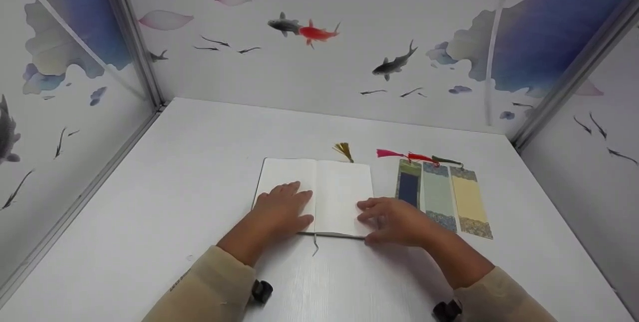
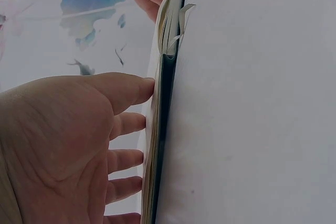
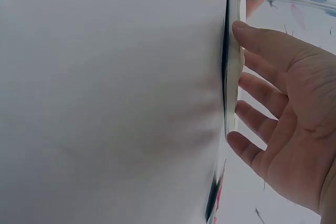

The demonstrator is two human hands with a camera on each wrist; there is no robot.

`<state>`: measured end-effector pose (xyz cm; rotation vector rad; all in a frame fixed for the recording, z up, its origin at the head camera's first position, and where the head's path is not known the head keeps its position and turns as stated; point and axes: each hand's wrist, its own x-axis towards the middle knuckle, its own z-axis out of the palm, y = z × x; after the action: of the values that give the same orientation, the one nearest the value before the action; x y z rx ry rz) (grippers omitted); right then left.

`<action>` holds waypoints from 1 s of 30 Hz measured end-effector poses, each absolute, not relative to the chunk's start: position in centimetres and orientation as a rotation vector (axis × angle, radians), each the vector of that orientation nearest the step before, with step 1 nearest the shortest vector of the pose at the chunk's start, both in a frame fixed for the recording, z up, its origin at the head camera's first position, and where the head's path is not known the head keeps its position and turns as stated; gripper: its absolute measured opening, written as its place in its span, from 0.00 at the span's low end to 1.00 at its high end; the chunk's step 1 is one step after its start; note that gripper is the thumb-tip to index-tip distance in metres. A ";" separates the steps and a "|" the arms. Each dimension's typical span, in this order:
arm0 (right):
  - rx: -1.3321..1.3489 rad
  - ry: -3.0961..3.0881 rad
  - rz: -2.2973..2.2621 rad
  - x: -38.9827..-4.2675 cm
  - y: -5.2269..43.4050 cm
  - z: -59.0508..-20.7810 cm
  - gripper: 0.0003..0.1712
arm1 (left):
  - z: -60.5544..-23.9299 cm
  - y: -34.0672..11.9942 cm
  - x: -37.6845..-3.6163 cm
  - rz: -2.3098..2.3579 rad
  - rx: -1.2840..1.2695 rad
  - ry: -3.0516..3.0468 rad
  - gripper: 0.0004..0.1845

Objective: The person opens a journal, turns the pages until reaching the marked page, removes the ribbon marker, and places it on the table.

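An open notebook point(image 1: 342, 197) with blank white pages lies on the table, its dark cover edge showing in both wrist views. My left hand point(image 1: 282, 209) rests on the left page with straight, spread fingers. At the right page's outer edge, my right hand point(image 1: 397, 222) touches the paper with slightly bent fingers; its thumb point(image 3: 249, 34) lies along the page edges. A thin ribbon marker point(image 1: 315, 247) hangs from the lower end of the spine. Beyond the top edge of the right page sticks out a gold tassel point(image 1: 343, 151); whatever it is attached to is hidden.
Three tasselled bookmarks lie side by side to the right: a dark blue one point(image 1: 409, 187) partly behind my right hand, a pale green one point(image 1: 439, 189) and a yellow one point(image 1: 464, 192). White panels point(image 1: 319, 77) printed with fish enclose the white table point(image 1: 199, 132).
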<state>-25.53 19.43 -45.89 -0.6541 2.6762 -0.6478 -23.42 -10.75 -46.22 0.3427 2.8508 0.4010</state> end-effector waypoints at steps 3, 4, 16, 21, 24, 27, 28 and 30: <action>-0.687 2.668 -0.633 -25.6 19.8 -45.7 0.25 | -46.2 -10.8 -23.4 0.418 0.350 2.855 0.37; -0.693 2.666 -0.631 -25.6 19.8 -45.6 0.24 | -46.1 -10.9 -23.3 0.421 0.352 2.856 0.37; -0.503 2.729 -0.761 -25.5 19.2 -45.0 0.09 | -46.0 -10.8 -23.3 0.402 0.353 2.859 0.37; -0.473 2.823 -0.833 -25.5 18.5 -44.7 0.08 | -46.2 -10.8 -23.4 0.400 0.356 2.868 0.37; -0.464 2.864 -0.873 -25.6 17.9 -44.5 0.07 | -46.3 -10.7 -23.5 0.408 0.346 2.866 0.37; -0.474 2.902 -0.920 -25.8 17.3 -44.3 0.07 | -46.2 -10.5 -23.6 0.421 0.328 2.856 0.40; -0.485 2.914 -0.938 -25.9 17.1 -44.3 0.06 | -46.2 -10.5 -23.7 0.423 0.322 2.852 0.42; -0.509 2.937 -0.972 -26.0 16.6 -44.1 0.05 | -46.2 -10.3 -23.8 0.425 0.325 2.855 0.46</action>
<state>-26.02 16.65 -44.12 -0.5086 2.9369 -0.9723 -23.76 -10.34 -46.20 0.3249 2.8554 0.4246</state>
